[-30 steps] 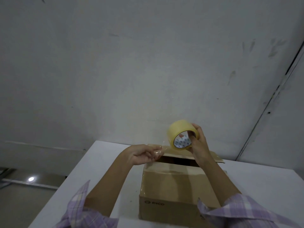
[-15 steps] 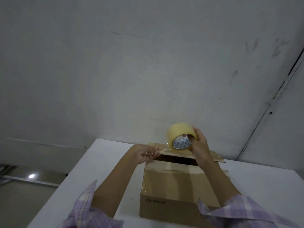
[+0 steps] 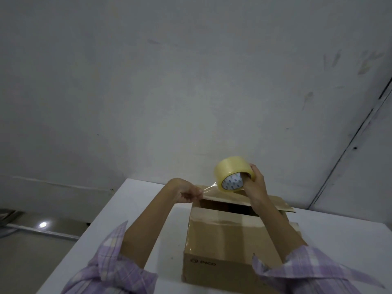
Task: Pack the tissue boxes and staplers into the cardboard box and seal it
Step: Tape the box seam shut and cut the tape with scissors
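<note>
A brown cardboard box (image 3: 220, 242) stands on the white table (image 3: 131, 211), its near flap folded over and its far flap (image 3: 275, 203) still raised, leaving a dark gap. My right hand (image 3: 253, 184) holds a roll of yellowish clear tape (image 3: 230, 174) above the box's far edge, fingers through the core. My left hand (image 3: 186, 192) pinches the loose tape end (image 3: 209, 187), stretched a short way left of the roll. The contents of the box are hidden.
A grey wall (image 3: 169, 92) rises right behind the table. The table's left edge drops to a floor (image 3: 31, 251) with a bright light reflection. A dark seam runs down the wall at right.
My left hand has drawn the tape end farther left from the roll, so a longer strip is stretched out. The roll has stayed above the box's far edge.
</note>
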